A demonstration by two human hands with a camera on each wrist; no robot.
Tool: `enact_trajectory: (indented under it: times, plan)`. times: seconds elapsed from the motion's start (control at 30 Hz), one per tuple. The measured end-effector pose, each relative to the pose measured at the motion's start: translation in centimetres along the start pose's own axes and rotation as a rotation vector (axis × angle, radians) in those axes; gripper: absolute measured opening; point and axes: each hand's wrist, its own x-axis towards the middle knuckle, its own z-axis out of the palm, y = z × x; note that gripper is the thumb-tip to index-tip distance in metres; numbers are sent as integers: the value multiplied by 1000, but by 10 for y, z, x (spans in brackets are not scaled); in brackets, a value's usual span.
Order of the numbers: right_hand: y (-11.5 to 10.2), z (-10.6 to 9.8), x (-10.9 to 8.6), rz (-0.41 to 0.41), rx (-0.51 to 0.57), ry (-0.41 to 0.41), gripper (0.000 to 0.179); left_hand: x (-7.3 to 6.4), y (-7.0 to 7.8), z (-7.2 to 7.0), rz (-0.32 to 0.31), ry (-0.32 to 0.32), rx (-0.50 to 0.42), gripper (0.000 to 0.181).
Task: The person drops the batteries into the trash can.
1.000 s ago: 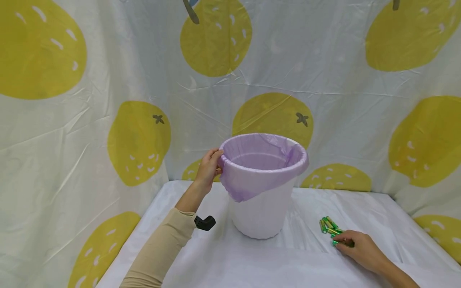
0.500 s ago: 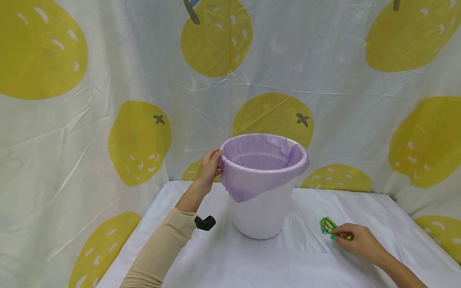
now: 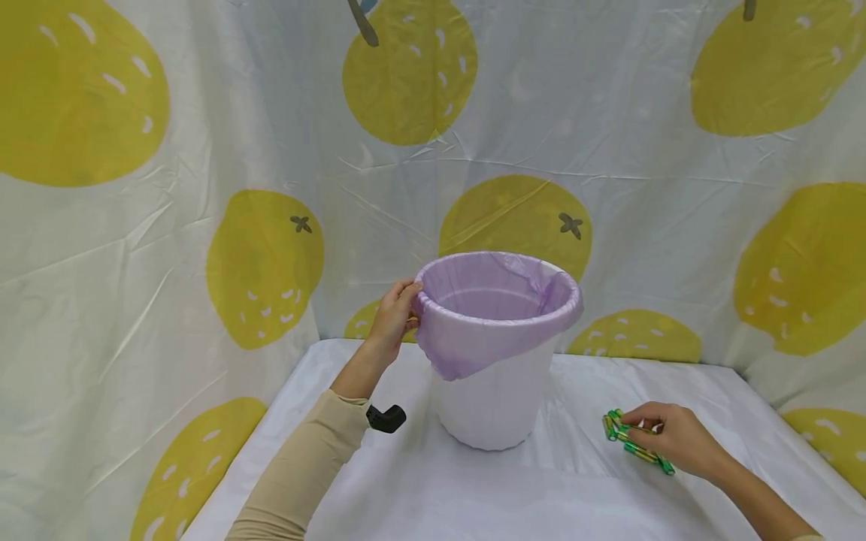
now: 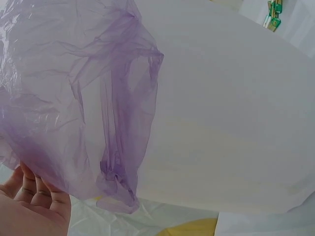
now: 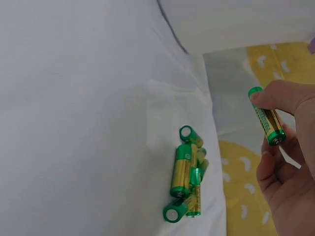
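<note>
A white trash bin [image 3: 497, 406] stands upright, with a translucent purple bag [image 3: 473, 349] folded over its rim and hanging down the outside. My left hand [image 3: 394, 321] grips the bin's rim at its left side through the bag; the left wrist view shows bent fingers [image 4: 42, 194] against the plastic. To the right of the bin, my right hand [image 3: 683, 439] is raised over a small heap of green and gold batteries [image 5: 182, 169]. Between its thumb and fingers it pinches one battery [image 5: 267, 118], seen apart from the heap in the right wrist view.
A white cloth [image 3: 419, 488] covers the table. Behind and beside it hangs a pale curtain [image 3: 379, 195] printed with yellow fruit. A black curved piece [image 3: 386, 418] sticks out from the left sleeve cuff [image 3: 348, 417].
My right hand has risen slightly from the heap, with a battery between thumb and fingers. Batteries that it covered now show at the heap's front. The left hand stays on the rim.
</note>
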Motion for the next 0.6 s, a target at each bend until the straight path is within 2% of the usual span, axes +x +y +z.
enact_trajectory:
  times: [0.2,0.4,0.6]
  plan:
    - [-5,-9,8,-3,5,-28,14,-1,1,1,-4,6,5,37]
    - [-11,-18,17,-33,-1,-9,13,-1,2,2,-3,5,13,40]
    - [-20,-29,26,0,-20,-14,16,-2,2,1,-4,13,21,38]
